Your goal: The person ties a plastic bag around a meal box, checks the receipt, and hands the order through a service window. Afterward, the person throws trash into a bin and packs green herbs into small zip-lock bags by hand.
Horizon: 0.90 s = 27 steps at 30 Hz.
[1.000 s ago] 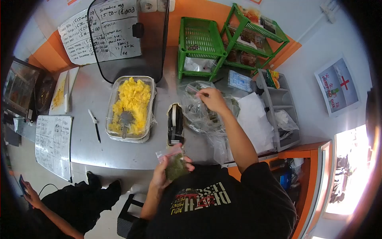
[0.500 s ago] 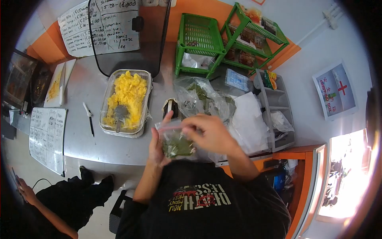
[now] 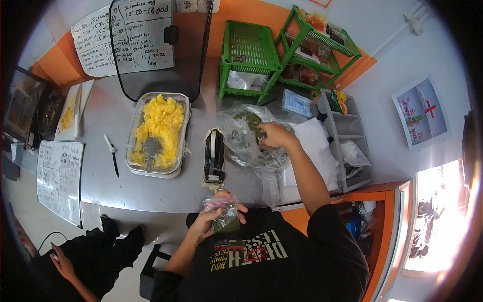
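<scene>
A small zip bag (image 3: 227,220) of green leafy stuff is held in my left hand (image 3: 214,220), close to my shirt. My right hand (image 3: 276,137) reaches down into the large clear plastic bag (image 3: 239,143), which has green contents; its fingertips are bent over the bag's opening, and what they pinch, if anything, is too small to tell. Between the large bag and the tray stands a black tape dispenser (image 3: 214,158). To its left is a clear-wrapped tray (image 3: 130,151) of yellow crumbly food with a metal scoop (image 3: 152,147) in it.
Green racks (image 3: 251,65) stand at the back, with a grey organizer (image 3: 354,151) and white paper (image 3: 314,151) to the right. A knife (image 3: 77,113), a pen (image 3: 114,156) and a whiteboard (image 3: 60,181) lie left. Another person's hand (image 3: 63,264) shows at the lower left.
My right hand has gone from the small bag back to the large bag. My left hand has shifted slightly down and right with the small bag.
</scene>
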Motion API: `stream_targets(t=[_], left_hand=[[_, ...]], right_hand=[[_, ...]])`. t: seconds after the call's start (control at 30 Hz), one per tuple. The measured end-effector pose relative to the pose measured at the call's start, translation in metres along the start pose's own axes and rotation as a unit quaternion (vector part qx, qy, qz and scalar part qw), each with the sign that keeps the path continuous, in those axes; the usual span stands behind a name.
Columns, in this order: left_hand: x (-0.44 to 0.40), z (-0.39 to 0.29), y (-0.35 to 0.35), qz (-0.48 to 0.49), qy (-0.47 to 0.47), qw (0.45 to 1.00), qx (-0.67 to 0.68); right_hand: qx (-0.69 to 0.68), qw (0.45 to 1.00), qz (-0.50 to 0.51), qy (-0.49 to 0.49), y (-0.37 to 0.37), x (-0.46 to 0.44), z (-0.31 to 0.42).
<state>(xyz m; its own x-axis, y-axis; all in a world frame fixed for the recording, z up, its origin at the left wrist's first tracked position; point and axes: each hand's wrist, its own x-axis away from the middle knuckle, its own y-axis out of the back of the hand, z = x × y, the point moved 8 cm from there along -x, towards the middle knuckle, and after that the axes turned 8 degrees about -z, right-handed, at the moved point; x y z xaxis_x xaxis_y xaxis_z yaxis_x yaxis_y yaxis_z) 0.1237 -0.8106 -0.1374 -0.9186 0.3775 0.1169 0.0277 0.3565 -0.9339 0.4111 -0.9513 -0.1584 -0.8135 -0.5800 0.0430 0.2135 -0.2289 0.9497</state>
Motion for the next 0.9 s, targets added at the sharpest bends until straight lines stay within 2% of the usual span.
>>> stream_targets(t=[0.07, 0.17, 0.2, 0.3, 0.4, 0.43, 0.53, 0.73, 0.83, 0.9], left_hand=[[0.001, -0.003, -0.001, -0.001, -0.028, 0.999, 0.029], [0.002, -0.012, -0.003, -0.024, -0.033, 0.998, 0.051], [0.002, -0.013, 0.001, -0.040, -0.036, 0.998, 0.032], [0.000, -0.015, -0.007, -0.044, -0.019, 0.998, 0.045], [0.005, 0.000, -0.014, 0.023, 0.012, 0.997, -0.074], [0.005, -0.003, -0.016, 0.021, 0.010, 0.997, -0.072], [0.005, -0.016, -0.019, -0.010, -0.024, 0.997, -0.073], [-0.022, -0.064, 0.008, -0.137, -0.178, 0.971, -0.087], [-0.036, -0.072, 0.006, -0.173, -0.193, 0.962, -0.086], [-0.041, -0.065, -0.007, -0.140, -0.172, 0.975, -0.016]], right_hand=[[-0.033, 0.998, 0.045, -0.004, 0.005, -0.003, 0.000], [-0.111, 0.992, 0.012, -0.060, 0.035, 0.000, 0.002], [-0.137, 0.988, -0.055, -0.039, 0.051, 0.001, 0.004], [-0.133, 0.983, -0.114, -0.048, 0.090, 0.010, 0.015], [-0.167, 0.974, -0.151, -0.028, 0.100, 0.016, 0.012], [-0.172, 0.972, -0.160, -0.014, 0.102, 0.016, 0.011], [-0.295, 0.930, -0.218, -0.020, 0.106, 0.025, 0.006], [-0.513, 0.846, -0.146, -0.019, 0.140, 0.064, 0.079], [-0.597, 0.801, -0.046, 0.017, 0.109, 0.074, 0.123], [-0.607, 0.794, -0.003, -0.019, 0.077, 0.077, 0.155]])
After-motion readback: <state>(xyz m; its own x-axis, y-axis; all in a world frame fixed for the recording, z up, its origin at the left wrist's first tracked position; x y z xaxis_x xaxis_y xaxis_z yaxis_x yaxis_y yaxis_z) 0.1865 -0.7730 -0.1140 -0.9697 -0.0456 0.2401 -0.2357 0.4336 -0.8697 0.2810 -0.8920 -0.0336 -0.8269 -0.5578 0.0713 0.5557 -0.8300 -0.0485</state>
